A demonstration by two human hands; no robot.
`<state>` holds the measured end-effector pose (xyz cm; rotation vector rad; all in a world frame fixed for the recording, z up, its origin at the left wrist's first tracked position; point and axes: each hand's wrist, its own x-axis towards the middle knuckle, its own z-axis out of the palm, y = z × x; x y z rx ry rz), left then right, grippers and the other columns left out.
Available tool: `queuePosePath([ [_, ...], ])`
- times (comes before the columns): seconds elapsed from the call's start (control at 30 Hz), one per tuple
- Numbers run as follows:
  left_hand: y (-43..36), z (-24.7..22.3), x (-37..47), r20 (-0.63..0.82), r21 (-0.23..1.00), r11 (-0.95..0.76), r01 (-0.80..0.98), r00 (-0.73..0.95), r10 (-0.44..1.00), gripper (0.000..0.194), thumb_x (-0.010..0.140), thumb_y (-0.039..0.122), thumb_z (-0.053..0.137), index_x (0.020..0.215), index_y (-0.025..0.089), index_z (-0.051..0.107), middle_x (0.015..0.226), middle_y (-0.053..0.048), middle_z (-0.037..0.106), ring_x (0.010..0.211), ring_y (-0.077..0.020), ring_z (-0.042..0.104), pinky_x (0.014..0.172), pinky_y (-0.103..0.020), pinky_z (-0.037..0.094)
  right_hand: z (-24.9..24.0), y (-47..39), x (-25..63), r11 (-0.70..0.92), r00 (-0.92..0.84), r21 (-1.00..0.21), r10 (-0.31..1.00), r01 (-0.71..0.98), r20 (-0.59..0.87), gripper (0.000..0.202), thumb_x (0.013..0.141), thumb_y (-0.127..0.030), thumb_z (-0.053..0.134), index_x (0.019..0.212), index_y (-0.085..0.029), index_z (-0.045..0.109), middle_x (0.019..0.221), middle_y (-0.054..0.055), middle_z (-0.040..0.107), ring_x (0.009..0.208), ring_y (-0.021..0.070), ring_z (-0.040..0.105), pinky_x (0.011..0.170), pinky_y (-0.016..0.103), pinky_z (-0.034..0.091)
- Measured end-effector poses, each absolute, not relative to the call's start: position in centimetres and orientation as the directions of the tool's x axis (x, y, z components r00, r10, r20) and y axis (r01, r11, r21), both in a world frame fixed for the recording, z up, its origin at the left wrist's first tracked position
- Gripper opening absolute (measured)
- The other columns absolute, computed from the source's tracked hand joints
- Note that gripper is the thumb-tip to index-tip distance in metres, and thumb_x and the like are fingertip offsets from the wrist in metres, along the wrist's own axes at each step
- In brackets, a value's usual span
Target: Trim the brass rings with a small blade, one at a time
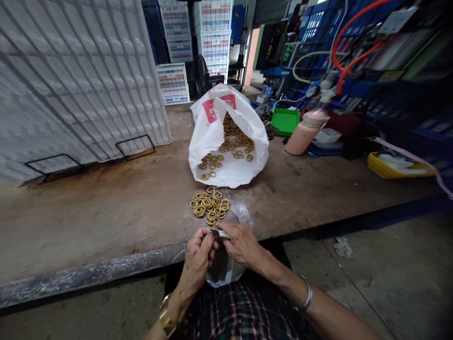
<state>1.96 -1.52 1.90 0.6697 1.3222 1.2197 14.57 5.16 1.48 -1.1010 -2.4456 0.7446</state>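
Note:
My left hand (200, 250) is closed at the table's front edge, its fingertips pinching something small, probably a ring, too hidden to be sure. My right hand (242, 243) wraps round a small tool with a pale handle (222, 233) and a dark tip, which meets my left fingertips. Just beyond both hands lies a pile of brass-coloured rings (208, 206). Behind the pile, a white plastic bag (231, 174) rests on its side with its mouth toward me and many more rings inside. Below my hands, a pale bag or container (224, 271) shows partly.
Stacked white plastic trays (85, 85) stand on the left of the wooden table (106, 208), by black wire frames. A pink bottle (305, 134), a green tray (285, 122) and a yellow tray (396, 167) are at the right. Crates (214, 42) rise behind.

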Motion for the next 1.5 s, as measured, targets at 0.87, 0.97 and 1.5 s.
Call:
queuePosePath([
  [0.87,-3.1,2.9,2.1,-0.308,0.943,0.276,-0.184,-0.176,0.935,0.036,0.076,0.054,0.051,0.068,0.019,0.045,0.051,0.007,0.043,0.038,-0.0050,0.032,0.037,-0.017,0.025,2.1,6.1,14.9,0.468,-0.513,-0.344,0.857,0.814,-0.047,0.026,0.077,-0.014,0.039,0.097,-0.018,0.056,0.083,0.007,0.066,0.068,0.0180,0.058,0.058,0.027,0.030],
  [0.97,-2.8,2.7,2.0,-0.313,0.940,0.273,-0.203,-0.198,0.929,0.036,0.076,0.053,0.052,0.068,0.019,0.046,0.053,0.007,0.045,0.039,-0.0048,0.033,0.037,-0.017,0.026,1.9,5.6,15.1,0.530,-0.579,-0.405,0.815,0.745,0.001,0.028,0.075,-0.013,0.040,0.097,-0.019,0.055,0.083,0.005,0.066,0.070,0.0172,0.058,0.059,0.026,0.030],
  [1.5,-3.7,2.5,1.8,-0.331,0.871,0.275,-0.407,-0.072,0.941,0.033,0.078,0.049,0.054,0.070,0.018,0.049,0.053,0.006,0.047,0.038,-0.0038,0.032,0.036,-0.016,0.026,2.1,7.0,15.1,0.456,-0.469,-0.312,0.883,0.833,0.040,0.024,0.076,-0.013,0.042,0.094,-0.018,0.056,0.084,0.006,0.066,0.068,0.0165,0.057,0.059,0.025,0.031],
])
